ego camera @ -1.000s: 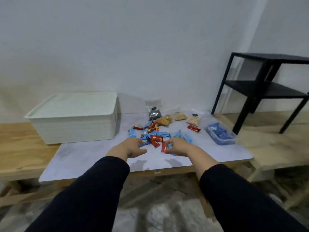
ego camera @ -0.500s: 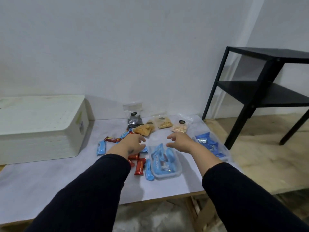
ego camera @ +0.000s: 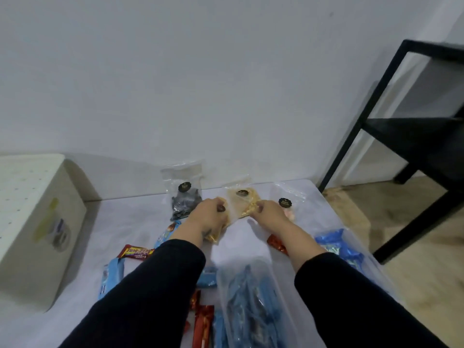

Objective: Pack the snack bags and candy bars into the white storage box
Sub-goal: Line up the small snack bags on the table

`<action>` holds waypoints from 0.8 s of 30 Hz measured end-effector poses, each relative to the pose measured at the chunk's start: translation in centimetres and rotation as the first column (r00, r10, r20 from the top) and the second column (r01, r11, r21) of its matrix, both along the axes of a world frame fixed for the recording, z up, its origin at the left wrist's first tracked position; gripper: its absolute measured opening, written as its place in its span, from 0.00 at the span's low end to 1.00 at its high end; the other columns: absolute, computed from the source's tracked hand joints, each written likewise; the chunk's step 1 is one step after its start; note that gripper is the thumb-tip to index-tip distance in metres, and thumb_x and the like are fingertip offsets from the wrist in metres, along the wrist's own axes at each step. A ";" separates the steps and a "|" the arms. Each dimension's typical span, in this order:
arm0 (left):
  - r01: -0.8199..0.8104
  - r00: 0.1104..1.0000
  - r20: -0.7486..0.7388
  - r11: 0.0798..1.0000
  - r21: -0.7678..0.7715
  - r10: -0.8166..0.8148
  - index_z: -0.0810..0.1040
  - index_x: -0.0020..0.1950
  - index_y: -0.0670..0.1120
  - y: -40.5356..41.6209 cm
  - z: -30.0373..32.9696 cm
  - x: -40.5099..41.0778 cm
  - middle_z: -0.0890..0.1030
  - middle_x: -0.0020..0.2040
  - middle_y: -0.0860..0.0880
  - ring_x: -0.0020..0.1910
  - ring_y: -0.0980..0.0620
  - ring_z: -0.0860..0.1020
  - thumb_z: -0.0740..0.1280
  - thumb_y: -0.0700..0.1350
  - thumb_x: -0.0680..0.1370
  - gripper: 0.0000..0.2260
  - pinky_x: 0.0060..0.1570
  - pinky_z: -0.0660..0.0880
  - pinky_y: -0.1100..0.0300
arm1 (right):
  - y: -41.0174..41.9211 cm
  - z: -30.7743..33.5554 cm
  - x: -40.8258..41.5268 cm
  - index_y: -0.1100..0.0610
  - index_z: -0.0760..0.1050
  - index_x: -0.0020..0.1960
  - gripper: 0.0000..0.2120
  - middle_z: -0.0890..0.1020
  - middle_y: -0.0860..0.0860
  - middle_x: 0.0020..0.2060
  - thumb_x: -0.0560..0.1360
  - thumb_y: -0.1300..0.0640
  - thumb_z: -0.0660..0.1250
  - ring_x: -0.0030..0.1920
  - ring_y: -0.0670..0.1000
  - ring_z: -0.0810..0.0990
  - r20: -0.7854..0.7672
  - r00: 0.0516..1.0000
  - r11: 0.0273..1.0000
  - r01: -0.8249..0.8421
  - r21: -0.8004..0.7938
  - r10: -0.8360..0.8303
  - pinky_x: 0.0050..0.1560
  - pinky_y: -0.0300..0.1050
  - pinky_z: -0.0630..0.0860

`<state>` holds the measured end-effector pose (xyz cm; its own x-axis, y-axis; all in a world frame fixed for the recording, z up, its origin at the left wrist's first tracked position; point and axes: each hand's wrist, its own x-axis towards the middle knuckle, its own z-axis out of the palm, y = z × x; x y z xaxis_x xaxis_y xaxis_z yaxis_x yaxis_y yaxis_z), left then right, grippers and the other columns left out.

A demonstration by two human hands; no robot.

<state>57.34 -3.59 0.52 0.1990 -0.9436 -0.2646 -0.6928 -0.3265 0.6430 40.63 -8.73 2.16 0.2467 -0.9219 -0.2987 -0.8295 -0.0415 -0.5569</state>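
My left hand (ego camera: 208, 217) is closed on a clear snack bag of golden-brown pieces (ego camera: 215, 237). Beside it, my right hand (ego camera: 270, 214) pinches the edge of a tan snack bag (ego camera: 241, 199). A dark snack bag (ego camera: 185, 200) stands to the left against the wall, and a pale pink one (ego camera: 288, 205) lies to the right. Red candy bars (ego camera: 203, 324) and blue candy bars (ego camera: 111, 275) are scattered under my forearms. The white storage box (ego camera: 37, 222) sits at the left with its lid on.
Two clear trays of blue bars rest on the white tabletop, one near me (ego camera: 251, 300) and one at the right edge (ego camera: 337, 248). A black metal shelf (ego camera: 401, 136) stands right of the table. The wall is just behind the bags.
Both hands have moved forward from the candy bar pile to the snack bags at the back and closed on them. The view has moved closer and to the right.
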 end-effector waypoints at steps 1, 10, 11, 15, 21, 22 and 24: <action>0.011 1.000 0.028 1.000 -0.012 -0.011 0.73 0.66 0.47 -0.6 -0.7 0.1 0.77 0.63 0.44 0.60 0.45 0.76 0.68 0.49 0.73 0.22 0.64 0.72 0.52 | -0.9 -0.3 0.5 0.55 0.71 0.36 0.10 0.77 0.53 0.37 0.75 0.59 0.63 0.46 0.55 0.74 0.002 1.000 1.000 0.024 0.004 -0.024 0.43 0.41 0.64; 0.018 0.989 0.149 0.998 -0.056 -0.009 0.67 0.71 0.47 -2.2 -5.6 0.6 0.70 0.69 0.47 0.67 0.47 0.69 0.64 0.52 0.76 0.24 0.67 0.67 0.52 | -5.9 -2.7 3.6 0.64 0.75 0.40 0.03 0.76 0.59 0.29 0.72 0.69 0.66 0.29 0.57 0.77 0.310 0.803 0.849 0.408 0.336 -0.509 0.29 0.47 0.79; 0.017 0.988 0.155 0.997 -0.070 -0.006 0.66 0.71 0.47 -2.2 -5.8 0.6 0.69 0.70 0.47 0.68 0.47 0.68 0.64 0.53 0.76 0.25 0.67 0.67 0.52 | -6.1 -2.7 3.8 0.66 0.74 0.40 0.03 0.74 0.60 0.28 0.72 0.71 0.65 0.26 0.55 0.74 0.337 0.751 0.807 0.427 0.407 -0.568 0.22 0.42 0.74; -0.034 0.995 0.093 0.992 -0.125 0.046 0.64 0.73 0.45 -1.8 -4.9 0.6 0.68 0.71 0.45 0.70 0.47 0.67 0.63 0.52 0.78 0.26 0.69 0.65 0.53 | -6.0 -1.5 4.0 0.65 0.72 0.37 0.08 0.71 0.58 0.28 0.74 0.72 0.63 0.23 0.51 0.68 0.403 0.737 0.811 0.334 0.480 -0.542 0.20 0.36 0.66; -0.268 0.951 -0.211 0.941 -0.206 0.225 0.59 0.75 0.41 -2.5 -0.3 0.8 0.70 0.71 0.42 0.68 0.46 0.70 0.57 0.50 0.81 0.24 0.68 0.65 0.53 | -3.6 2.9 1.9 0.62 0.77 0.44 0.04 0.77 0.56 0.31 0.77 0.65 0.65 0.30 0.53 0.76 0.506 0.820 0.934 0.092 0.345 -0.268 0.34 0.45 0.81; -0.292 0.936 -0.265 0.933 -0.210 0.233 0.61 0.73 0.40 -2.6 0.6 0.7 0.73 0.68 0.42 0.64 0.47 0.74 0.56 0.50 0.82 0.23 0.64 0.68 0.55 | -3.2 3.7 1.4 0.63 0.78 0.48 0.03 0.78 0.56 0.32 0.77 0.65 0.65 0.31 0.52 0.76 0.525 0.818 0.941 0.055 0.335 -0.235 0.35 0.44 0.80; -0.332 0.910 -0.337 0.912 -0.242 0.242 0.67 0.68 0.40 -2.6 2.0 0.4 0.77 0.63 0.45 0.61 0.47 0.75 0.55 0.49 0.82 0.18 0.59 0.69 0.57 | -2.3 5.0 0.5 0.63 0.77 0.50 0.04 0.77 0.54 0.33 0.77 0.66 0.65 0.31 0.50 0.76 0.541 0.826 0.955 -0.013 0.298 -0.157 0.32 0.40 0.78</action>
<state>57.73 -6.23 2.49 0.4289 -0.8999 -0.0793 -0.3622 -0.2516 0.8975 41.15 -11.06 7.18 0.3843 -0.8432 -0.3760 -0.3709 0.2320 -0.8992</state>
